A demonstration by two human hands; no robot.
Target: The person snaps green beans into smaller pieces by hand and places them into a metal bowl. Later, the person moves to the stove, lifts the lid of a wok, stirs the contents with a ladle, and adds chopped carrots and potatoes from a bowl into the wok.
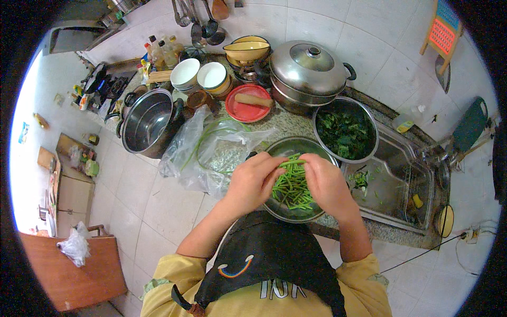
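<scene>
Between my two hands I hold a short bunch of green stems [292, 162], pinched at both ends. My left hand [253, 180] grips its left end, and my right hand [325, 186] grips its right end. Directly beneath them a wide metal pan [289, 144] sits at the counter's front edge. Cut green stem pieces [294, 192] are heaped inside it. To the left of my left hand lies a clear plastic bag [222, 158] with a few long green stems [200, 144] on it. Both palms are turned away from view.
A pot of dark leafy greens [346, 130] stands behind my right hand, beside the metal sink [390, 190] with green scraps. Farther back are a lidded steamer pot [309, 75] and a red plastic basket [247, 113] under a wooden rolling pin [253, 100]. An open pot [148, 123] stands left.
</scene>
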